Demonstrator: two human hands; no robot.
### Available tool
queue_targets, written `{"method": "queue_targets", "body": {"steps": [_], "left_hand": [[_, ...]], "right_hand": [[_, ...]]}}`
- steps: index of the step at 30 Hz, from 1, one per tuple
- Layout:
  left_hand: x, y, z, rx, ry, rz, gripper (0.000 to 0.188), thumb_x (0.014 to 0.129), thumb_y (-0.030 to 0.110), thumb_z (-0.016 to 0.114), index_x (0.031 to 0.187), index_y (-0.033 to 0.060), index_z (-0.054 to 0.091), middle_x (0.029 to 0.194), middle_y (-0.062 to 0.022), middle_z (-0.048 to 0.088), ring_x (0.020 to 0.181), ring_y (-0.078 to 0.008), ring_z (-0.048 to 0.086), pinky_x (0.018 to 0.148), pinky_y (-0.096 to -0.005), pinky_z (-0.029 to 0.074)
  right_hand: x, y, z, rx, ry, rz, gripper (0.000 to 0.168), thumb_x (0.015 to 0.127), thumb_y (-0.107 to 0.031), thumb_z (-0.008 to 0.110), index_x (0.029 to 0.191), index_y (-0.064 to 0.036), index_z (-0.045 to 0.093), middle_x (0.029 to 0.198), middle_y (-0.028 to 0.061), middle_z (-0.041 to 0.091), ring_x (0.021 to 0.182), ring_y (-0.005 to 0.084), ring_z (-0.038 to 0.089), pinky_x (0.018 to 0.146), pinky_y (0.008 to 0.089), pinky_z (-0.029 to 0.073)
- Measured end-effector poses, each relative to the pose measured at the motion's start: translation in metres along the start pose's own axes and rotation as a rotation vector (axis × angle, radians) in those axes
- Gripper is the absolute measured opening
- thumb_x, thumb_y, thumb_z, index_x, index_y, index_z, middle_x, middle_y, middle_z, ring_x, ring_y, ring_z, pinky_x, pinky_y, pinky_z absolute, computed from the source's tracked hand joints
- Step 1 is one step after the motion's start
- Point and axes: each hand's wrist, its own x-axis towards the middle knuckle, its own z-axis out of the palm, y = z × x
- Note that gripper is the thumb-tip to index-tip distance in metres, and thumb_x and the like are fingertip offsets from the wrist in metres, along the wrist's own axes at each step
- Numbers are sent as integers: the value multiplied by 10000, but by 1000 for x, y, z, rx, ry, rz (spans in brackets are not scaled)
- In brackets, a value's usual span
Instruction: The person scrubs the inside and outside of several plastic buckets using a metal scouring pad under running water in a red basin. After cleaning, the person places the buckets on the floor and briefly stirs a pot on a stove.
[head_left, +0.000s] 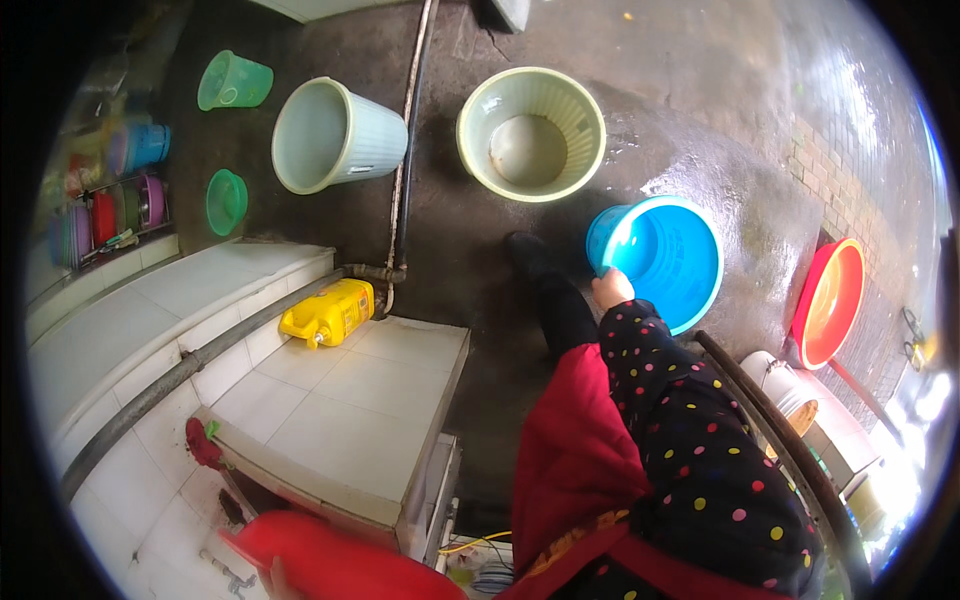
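Note:
My right hand (613, 289) grips the near rim of a blue plastic bucket (690, 262), which tilts with its mouth towards me, its bottom bare inside. The sleeve on this arm is black with coloured dots. My left hand is out of view. Beyond the blue bucket stands a pale green ribbed plastic tub (529, 150) on the wet floor, with a little dirt on its bottom. To its left is a similar pale tub (337, 139), seen from the side. A red plastic object (337, 555), partly cut off, is at the lower left.
A white tiled ledge (360, 382) carries a yellow plastic jug (330, 311) beside a grey pipe (187, 367). Green containers (236, 81) are farther left. A red basin (829, 304) and a white bucket (769, 375) lie right, beyond a brown rail (780, 442). Another pipe (407, 150) crosses the floor.

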Motion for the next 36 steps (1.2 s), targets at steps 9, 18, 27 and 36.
{"method": "queue_targets", "body": {"steps": [9, 18, 27, 36], "left_hand": [[20, -35, -9, -638, 42, -169, 680, 835, 75, 572, 1425, 42, 234, 1253, -161, 472, 1042, -283, 527, 865, -402, 476], [-58, -48, -41, -705, 14, 328, 499, 866, 21, 581, 1326, -15, 391, 1307, -121, 465, 1151, -210, 492, 970, -314, 385], [-264, 91, -43, -462, -37, 881, 300, 785, 144, 698, 1063, 58, 624, 1011, -124, 624, 854, -253, 634, 718, -315, 525], [-356, 119, -49, -287, 718, 603, 583, 617, 317, 828, 1053, 38, 560, 973, -138, 592, 868, -316, 587, 688, -359, 496]], "right_hand": [[-70, 105, -197, 259, 31, -135, 408, 746, -291, 705, 1010, 13, 642, 915, 201, 661, 849, 294, 651, 757, 372, 495], [-283, -56, -379, 721, -84, -687, 331, 836, -130, 656, 1058, 84, 537, 947, 130, 625, 857, 180, 577, 787, 325, 479], [-500, -146, -501, 1080, -798, -1298, 524, 829, -117, 640, 1269, 55, 412, 1168, 131, 566, 1053, 208, 556, 922, 339, 439], [-635, -192, -454, 866, -1626, -1232, 465, 831, -69, 627, 1257, -12, 451, 1169, 87, 569, 1060, 194, 559, 929, 346, 443]]}}
